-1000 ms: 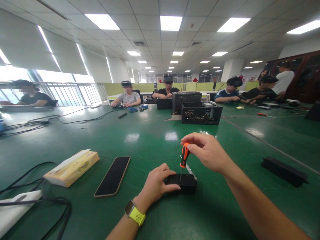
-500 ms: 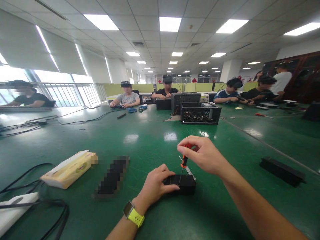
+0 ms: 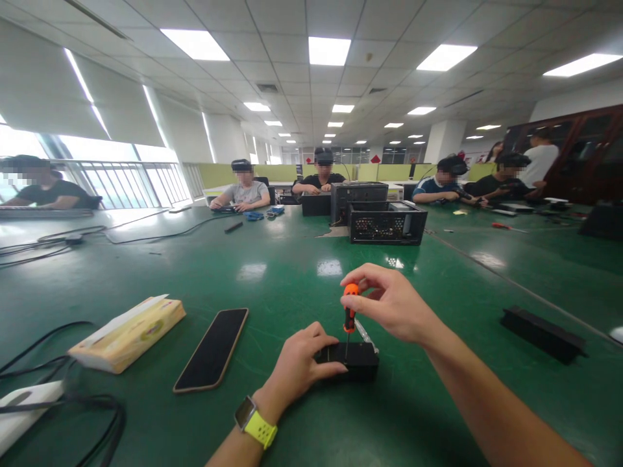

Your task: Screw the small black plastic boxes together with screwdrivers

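Observation:
A small black box-shaped part (image 3: 363,366) lies on the green table in front of me. My left hand (image 3: 304,357) grips its left end between thumb and fingers. In my right hand (image 3: 384,301) the orange and black handle of a screwdriver (image 3: 349,308) is pinched at its top by thumb and fingertips. The screwdriver stands nearly upright, its shaft reaching down to the top face of the black part. The tip itself is too small to make out. Just behind the part shows a clear, shiny strip (image 3: 364,334).
To the left lie a phone (image 3: 211,350), a tissue pack (image 3: 129,334) and black cables beside a white power strip (image 3: 29,412). Another black part (image 3: 542,334) lies at right. Open computer cases (image 3: 387,224) stand further back, with several people seated around the table.
The screwdriver has gone from tilted to nearly upright, with more of its orange handle showing between my right fingers. My left hand keeps its grip. The whole view has shifted slightly.

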`<state>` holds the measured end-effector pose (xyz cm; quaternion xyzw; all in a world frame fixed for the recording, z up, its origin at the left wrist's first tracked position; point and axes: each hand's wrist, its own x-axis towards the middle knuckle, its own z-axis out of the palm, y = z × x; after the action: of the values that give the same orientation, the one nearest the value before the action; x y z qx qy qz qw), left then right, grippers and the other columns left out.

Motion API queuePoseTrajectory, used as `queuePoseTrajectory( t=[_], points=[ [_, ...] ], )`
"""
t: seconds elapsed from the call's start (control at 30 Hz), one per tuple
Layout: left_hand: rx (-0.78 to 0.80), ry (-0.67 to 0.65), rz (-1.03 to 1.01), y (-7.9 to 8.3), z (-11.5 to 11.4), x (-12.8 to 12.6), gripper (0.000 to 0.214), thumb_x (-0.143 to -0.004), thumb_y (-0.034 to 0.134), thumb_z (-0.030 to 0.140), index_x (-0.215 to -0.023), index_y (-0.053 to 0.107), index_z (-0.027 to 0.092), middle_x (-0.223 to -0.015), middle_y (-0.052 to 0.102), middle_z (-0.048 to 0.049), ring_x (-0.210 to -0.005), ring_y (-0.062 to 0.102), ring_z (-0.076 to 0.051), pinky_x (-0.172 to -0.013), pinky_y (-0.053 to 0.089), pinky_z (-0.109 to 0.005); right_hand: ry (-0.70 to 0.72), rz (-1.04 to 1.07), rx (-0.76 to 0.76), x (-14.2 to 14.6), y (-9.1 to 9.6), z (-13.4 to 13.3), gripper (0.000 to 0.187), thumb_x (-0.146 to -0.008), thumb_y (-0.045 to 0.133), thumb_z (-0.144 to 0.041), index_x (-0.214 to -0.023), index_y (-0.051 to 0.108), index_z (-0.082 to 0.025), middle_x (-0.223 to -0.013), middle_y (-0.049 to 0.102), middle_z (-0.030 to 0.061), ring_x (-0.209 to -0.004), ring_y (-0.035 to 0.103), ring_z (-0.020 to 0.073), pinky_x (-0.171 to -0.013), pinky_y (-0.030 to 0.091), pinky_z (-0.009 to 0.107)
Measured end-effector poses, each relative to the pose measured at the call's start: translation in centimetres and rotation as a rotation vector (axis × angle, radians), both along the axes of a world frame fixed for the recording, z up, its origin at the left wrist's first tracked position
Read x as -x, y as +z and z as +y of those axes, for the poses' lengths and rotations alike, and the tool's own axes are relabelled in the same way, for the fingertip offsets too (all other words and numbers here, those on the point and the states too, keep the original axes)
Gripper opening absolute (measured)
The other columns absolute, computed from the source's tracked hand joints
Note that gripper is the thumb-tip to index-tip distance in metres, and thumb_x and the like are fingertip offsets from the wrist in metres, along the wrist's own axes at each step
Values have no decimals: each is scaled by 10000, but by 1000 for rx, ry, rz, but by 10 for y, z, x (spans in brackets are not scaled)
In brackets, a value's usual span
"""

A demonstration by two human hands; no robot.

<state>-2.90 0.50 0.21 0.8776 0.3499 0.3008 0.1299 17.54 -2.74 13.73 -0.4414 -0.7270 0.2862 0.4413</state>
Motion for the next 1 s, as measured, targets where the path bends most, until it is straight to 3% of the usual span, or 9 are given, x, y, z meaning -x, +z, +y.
queuePoseTrajectory(
  t=[0.13, 0.3, 0.53, 0.73, 1.0],
  points=[
    [-8, -1, -3, 0, 0, 1, 407, -771, 771, 510, -1037, 731, 204, -858, 601, -24, -771, 595, -182, -671, 467, -253, -33, -94, -55, -1, 2, -2, 262, -803, 599, -173, -1030, 729, -190, -920, 697, 35, -796, 639, 148, -641, 496, 241],
    [-16, 2, -9, 0, 0, 1, 421, -762, 774, 520, -1030, 733, 199, -850, 604, -25, -771, 598, -187, -671, 470, -259, -86, -181, -184, -1, 0, -1, 219, -843, 643, -307, -995, 762, -204, -801, 669, 21, -680, 583, 126, -612, 459, 248],
    [-20, -2, -1, 0, 1, 0, 427, -757, 780, 516, -1020, 740, 181, -844, 608, -33, -765, 600, -190, -661, 465, -256, -102, -156, -100, -2, 3, -2, 246, -847, 569, -199, -1038, 723, -177, -895, 737, 29, -736, 650, 143, -604, 475, 240],
    [-15, 1, 0, 0, 1, 0, 427, -759, 779, 512, -1026, 742, 180, -857, 620, -38, -768, 605, -190, -664, 466, -256, -120, -236, -221, -2, 2, -1, 187, -841, 626, -273, -964, 748, -201, -875, 727, 12, -690, 603, 130, -619, 460, 250],
    [-5, 6, 0, 1, 0, 0, 417, -758, 776, 520, -1023, 747, 198, -856, 616, -33, -770, 602, -186, -653, 459, -245, -142, -288, -200, -5, 2, 1, 222, -840, 581, -215, -995, 740, -204, -939, 734, 30, -746, 630, 150, -631, 461, 263]
  ],
)
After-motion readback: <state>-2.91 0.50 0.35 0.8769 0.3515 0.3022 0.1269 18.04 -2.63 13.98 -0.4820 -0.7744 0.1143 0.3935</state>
